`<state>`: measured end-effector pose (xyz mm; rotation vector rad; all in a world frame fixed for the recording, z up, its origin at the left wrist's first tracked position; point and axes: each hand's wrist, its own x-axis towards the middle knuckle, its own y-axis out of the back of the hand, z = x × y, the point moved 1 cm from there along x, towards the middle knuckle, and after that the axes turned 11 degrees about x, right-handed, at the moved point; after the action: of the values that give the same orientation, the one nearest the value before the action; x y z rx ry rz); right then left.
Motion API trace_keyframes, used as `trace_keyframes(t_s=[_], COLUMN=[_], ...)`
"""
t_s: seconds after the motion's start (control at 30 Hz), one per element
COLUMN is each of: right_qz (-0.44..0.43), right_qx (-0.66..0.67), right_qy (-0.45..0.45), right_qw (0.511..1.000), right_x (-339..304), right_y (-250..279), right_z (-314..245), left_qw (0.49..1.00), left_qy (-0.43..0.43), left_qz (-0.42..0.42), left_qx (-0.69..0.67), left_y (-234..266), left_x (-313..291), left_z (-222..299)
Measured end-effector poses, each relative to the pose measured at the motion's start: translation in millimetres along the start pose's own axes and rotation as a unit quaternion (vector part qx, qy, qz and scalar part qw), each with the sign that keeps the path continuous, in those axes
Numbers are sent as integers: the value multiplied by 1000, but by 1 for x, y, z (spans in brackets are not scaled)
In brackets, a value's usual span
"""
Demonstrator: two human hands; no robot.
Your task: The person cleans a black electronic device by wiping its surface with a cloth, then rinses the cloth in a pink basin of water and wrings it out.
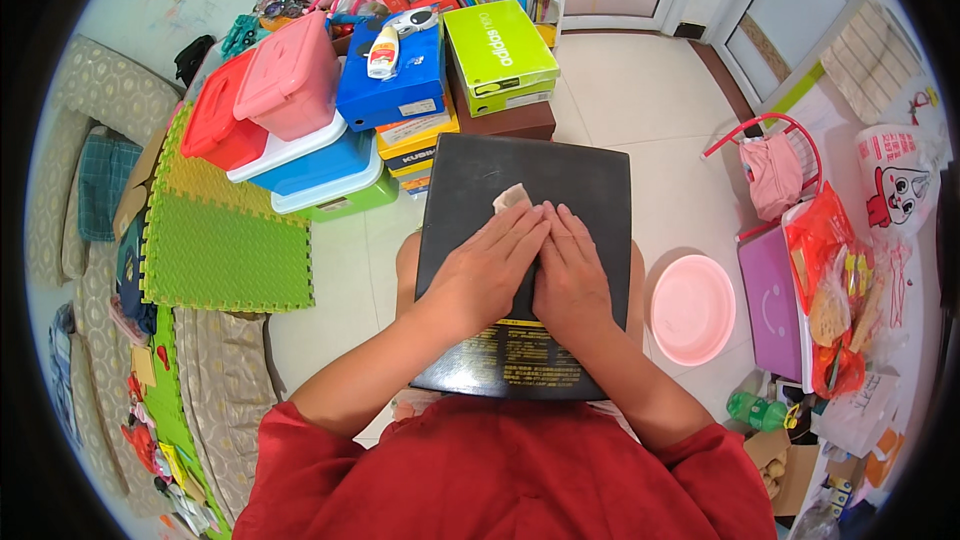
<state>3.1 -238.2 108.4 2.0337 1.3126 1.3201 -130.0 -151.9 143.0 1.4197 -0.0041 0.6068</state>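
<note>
- Black rectangular object, scuffed above, glossier below with yellow print, lies across the lap.
- Left hand: fingers straight, flat, fingertips at the cloth.
- 1 small pale cloth on its surface.
- Right hand: fingers straight, gripping nothing visible.

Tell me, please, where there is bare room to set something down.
Bare floor runs between the green shoebox and the pink basin; the black box is bare at its far corners. Crowded: its middle, under left hand, right hand and pale wipe; also the stacked bins.
</note>
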Motion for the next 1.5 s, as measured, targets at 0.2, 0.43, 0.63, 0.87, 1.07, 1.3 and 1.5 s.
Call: trace_keyframes(t_s=[0.2, 0.43, 0.63, 0.87, 1.07, 1.3, 1.5], right_qz=[-11, -19, -31, -41, -62, -95, -89], right_qx=[13, -3, 19, 10, 17, 32, -1], right_qy=[-7, -3, 34, 32, 32, 44, 59], right_qw=[1000, 1000, 999, 999, 997, 994, 994], right_x=[3, 4, 5, 7, 18, 24, 23], right_y=[2, 4, 2, 4, 0, -16, -21], right_z=[-1, -7, -5, -10, -14, -24, -26], left_qw=[998, 990, 998, 980, 987, 981, 965], left_qy=[62, 125, 32, 175, 131, 172, 224], left_qz=[17, 27, 17, 70, 91, 82, 139], left_qx=[25, 52, 45, 55, 36, 22, 2], left_y=[4, 17, 8, 19, 9, 12, 4], left_x=[-10, -26, -12, -34, -45, -54, -27], left_z=[-6, -18, 3, -25, -20, -2, -39])
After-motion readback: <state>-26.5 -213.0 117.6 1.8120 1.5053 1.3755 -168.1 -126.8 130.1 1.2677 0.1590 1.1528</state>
